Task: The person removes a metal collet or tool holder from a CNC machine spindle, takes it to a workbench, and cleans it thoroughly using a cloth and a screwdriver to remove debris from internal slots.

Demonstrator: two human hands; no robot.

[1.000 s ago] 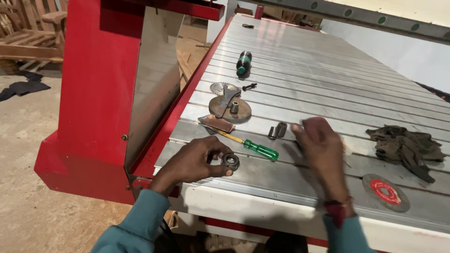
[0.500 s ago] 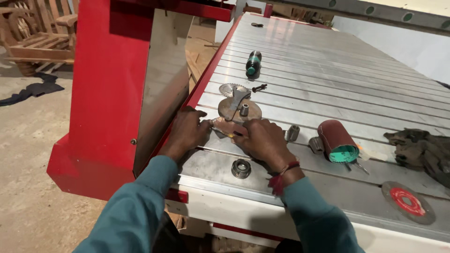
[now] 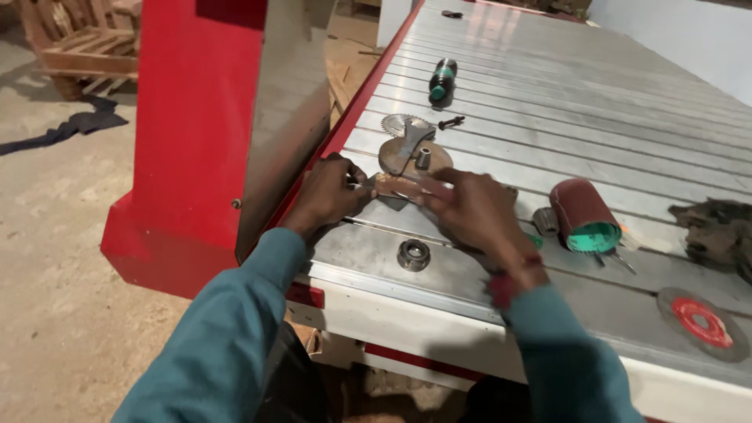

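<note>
Both my hands meet over a small flat rusty metal piece (image 3: 389, 188) lying on the slotted metal table (image 3: 548, 94) near its left edge. My left hand (image 3: 329, 192) pinches the piece's left end. My right hand (image 3: 466, 210) has its fingers on the right end. Just beyond the hands lie a round brownish disc (image 3: 403, 157) with a small metal cylinder (image 3: 423, 158) on it and a toothed saw blade (image 3: 399, 124). A metal ring nut (image 3: 413, 254) sits on the table in front of my hands.
A maroon sandpaper roll with a green core (image 3: 583, 217) lies right of my right hand. Further right sit a dark rag (image 3: 717, 231) and a red-centred cutting disc (image 3: 703, 323). A dark green-banded bottle (image 3: 442, 80) lies further up the table. A red machine column (image 3: 196, 133) stands to the left.
My left hand left the ring nut and my right hand moved left from the screwdriver; both came together on the flat rusty piece, where they have stayed since half a second ago.
</note>
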